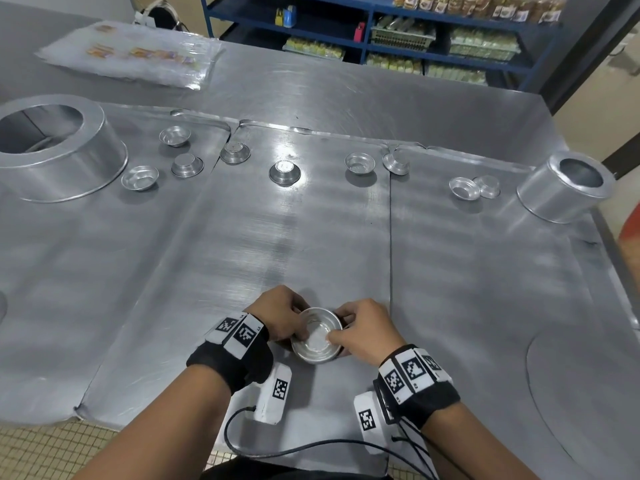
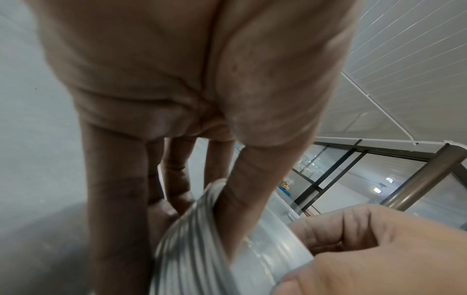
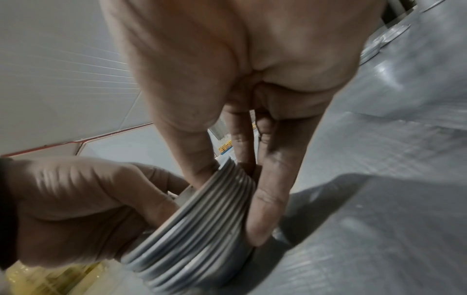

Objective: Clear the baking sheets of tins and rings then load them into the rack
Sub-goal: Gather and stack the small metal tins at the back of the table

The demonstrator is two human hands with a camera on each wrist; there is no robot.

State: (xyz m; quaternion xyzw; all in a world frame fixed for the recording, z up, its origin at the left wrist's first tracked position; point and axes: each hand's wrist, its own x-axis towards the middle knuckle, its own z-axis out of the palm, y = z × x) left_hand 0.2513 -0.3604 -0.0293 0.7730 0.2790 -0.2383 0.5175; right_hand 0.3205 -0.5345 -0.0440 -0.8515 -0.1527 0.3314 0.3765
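A nested stack of small round tins (image 1: 317, 336) sits near the front of the middle baking sheet (image 1: 294, 244). Both hands hold it. My left hand (image 1: 280, 315) grips its left side, thumb inside the rim. My right hand (image 1: 360, 329) grips its right side. The wrist views show the stack's ribbed rims (image 2: 192, 239) (image 3: 199, 225) between curled fingers. Several loose small tins lie along the far edge, among them one upturned (image 1: 284, 171) and one upright (image 1: 360, 163). A wide ring (image 1: 52, 147) stands on the left sheet, a tall ring (image 1: 564, 185) on the right sheet.
Three sheets lie side by side on a steel table (image 1: 346, 91). A plastic-wrapped packet (image 1: 135, 53) lies at the far left. Blue shelving (image 1: 381, 32) with packaged goods stands behind. Tiled floor (image 1: 52, 448) shows at the near left edge.
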